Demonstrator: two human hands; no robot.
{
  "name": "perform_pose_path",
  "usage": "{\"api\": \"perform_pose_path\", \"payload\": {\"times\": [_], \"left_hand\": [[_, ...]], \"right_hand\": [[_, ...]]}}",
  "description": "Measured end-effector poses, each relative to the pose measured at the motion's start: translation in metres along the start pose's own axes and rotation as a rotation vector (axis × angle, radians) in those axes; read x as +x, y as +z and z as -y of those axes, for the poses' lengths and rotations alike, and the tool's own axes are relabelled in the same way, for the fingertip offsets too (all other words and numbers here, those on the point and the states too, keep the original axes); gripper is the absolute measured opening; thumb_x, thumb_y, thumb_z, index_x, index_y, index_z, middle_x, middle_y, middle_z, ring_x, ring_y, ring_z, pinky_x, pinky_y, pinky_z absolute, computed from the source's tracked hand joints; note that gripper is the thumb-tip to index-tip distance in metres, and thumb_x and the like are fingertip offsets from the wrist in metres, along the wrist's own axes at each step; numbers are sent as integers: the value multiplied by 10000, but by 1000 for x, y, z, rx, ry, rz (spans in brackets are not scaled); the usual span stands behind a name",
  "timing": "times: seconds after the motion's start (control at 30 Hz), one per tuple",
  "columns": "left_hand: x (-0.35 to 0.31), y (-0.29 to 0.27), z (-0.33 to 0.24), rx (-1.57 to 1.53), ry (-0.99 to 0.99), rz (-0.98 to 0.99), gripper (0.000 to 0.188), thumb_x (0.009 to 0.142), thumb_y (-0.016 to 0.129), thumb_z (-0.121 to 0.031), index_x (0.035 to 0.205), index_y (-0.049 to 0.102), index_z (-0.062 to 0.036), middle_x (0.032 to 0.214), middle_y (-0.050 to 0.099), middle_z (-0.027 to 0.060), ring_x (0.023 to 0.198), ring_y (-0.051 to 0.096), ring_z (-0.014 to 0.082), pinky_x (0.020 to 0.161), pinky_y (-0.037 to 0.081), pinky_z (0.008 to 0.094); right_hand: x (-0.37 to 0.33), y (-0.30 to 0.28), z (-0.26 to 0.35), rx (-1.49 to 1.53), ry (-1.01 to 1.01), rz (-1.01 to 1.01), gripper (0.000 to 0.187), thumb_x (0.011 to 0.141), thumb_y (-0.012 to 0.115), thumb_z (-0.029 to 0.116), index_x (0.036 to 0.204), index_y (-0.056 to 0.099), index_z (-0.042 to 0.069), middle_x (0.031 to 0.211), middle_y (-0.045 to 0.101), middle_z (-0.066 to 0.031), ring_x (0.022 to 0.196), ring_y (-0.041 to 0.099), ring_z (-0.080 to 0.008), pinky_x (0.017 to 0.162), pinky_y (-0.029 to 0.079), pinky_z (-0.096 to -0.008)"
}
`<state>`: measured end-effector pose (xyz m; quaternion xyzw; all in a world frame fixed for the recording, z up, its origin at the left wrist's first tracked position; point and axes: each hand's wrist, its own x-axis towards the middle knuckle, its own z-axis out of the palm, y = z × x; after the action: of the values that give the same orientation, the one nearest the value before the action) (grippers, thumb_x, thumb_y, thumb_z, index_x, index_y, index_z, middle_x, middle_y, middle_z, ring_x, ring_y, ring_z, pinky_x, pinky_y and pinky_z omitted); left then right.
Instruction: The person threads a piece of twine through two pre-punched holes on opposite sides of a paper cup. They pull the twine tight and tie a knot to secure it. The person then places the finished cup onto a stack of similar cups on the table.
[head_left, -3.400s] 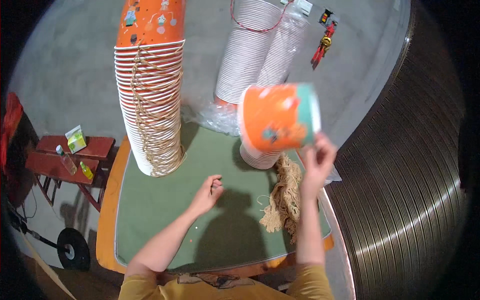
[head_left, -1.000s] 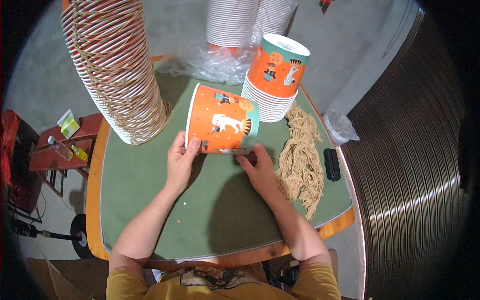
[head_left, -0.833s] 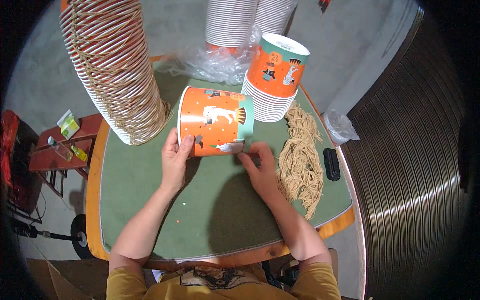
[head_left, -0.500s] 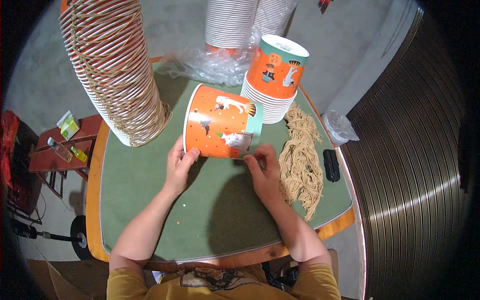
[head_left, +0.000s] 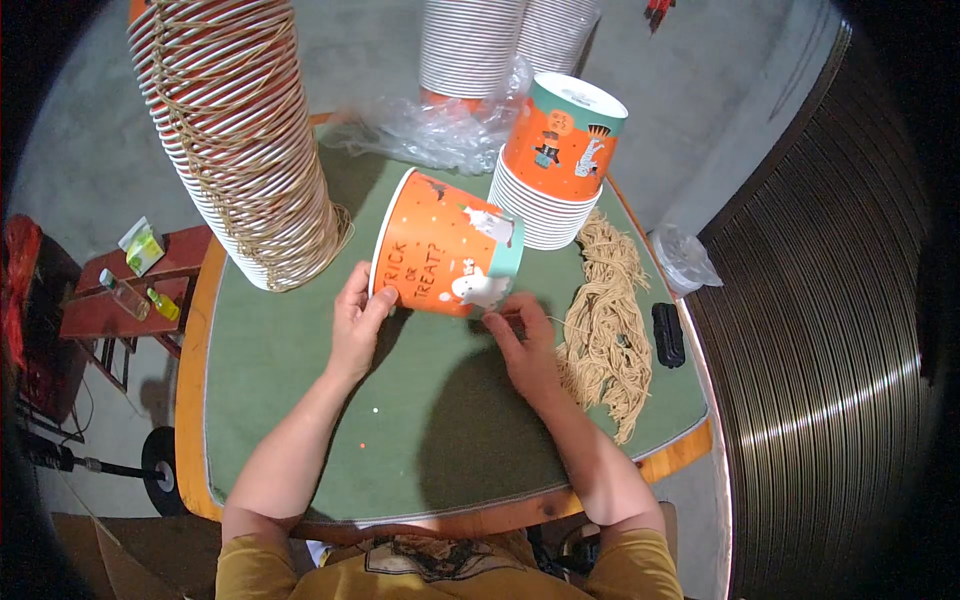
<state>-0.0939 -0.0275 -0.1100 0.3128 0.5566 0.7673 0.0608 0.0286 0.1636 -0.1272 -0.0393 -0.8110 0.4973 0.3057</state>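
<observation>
An orange paper bucket (head_left: 440, 250) with a white rim, a teal base band and ghost pictures lies tilted on its side above the table. My left hand (head_left: 356, 325) grips its rim end, thumb on the outer wall and the other fingers behind. By the base end, my right hand (head_left: 520, 335) is closed in a pinch, close against the bucket's lower side. A thin tan cord (head_left: 566, 322) shows beside its fingers, towards the bundle of cords (head_left: 608, 345) on the right. The right fingertips are partly hidden.
A tall stack of buckets with cord handles (head_left: 245, 150) stands at the left. Upside-down buckets (head_left: 565, 140) stand behind the bundle. Clear plastic wrap (head_left: 430, 130) and more stacks (head_left: 470, 45) are at the back. A black object (head_left: 668, 335) lies at the right edge.
The bucket has rolled about its long axis, bringing its lettering and a ghost picture to the front. Both hands stay at nearly the same places. The thin cord now shows by my right hand.
</observation>
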Motion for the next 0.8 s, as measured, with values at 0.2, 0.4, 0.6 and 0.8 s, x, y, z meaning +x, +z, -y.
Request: {"api": "perform_pose_path", "payload": {"times": [0.2, 0.4, 0.6, 0.8], "left_hand": [[1, -1, 12, -29, -25, 4, 100, 952, 540, -143, 976, 541, -47, 893, 565, -18, 830, 500, 60, 767, 412, 237], [3, -1, 9, -49, -10, -29, 129, 939, 535, -127, 1028, 545, -35, 969, 606, 5, 879, 546, 68, 818, 435, 255], [0, -6, 7, 29, -70, 7, 158, 897, 567, -132, 1033, 555, -53, 929, 575, -29, 836, 501, 44, 776, 396, 221], [2, -5, 12, 10, -60, 2, 176, 904, 566, -125, 1063, 557, -50, 924, 572, -34, 818, 486, 33, 750, 384, 218]], "right_hand": [[-1, 0, 2, 61, 69, -27, 180, 890, 644, 118, 975, 525, 13, 853, 541, -92, 739, 549, -207, 701, 466, -328], [1, 0, -1, -172, 34, 74, 177, 872, 654, 101, 959, 531, 8, 859, 522, -103, 764, 548, -205, 699, 465, -335], [0, -1, 10, -30, -106, -89, 172, 865, 666, 73, 952, 533, 7, 827, 527, -95, 719, 551, -193, 668, 467, -317], [0, 1, 11, -67, -27, -59, 176, 868, 667, 78, 954, 528, 11, 819, 528, -96, 714, 553, -189, 668, 470, -313]]}}
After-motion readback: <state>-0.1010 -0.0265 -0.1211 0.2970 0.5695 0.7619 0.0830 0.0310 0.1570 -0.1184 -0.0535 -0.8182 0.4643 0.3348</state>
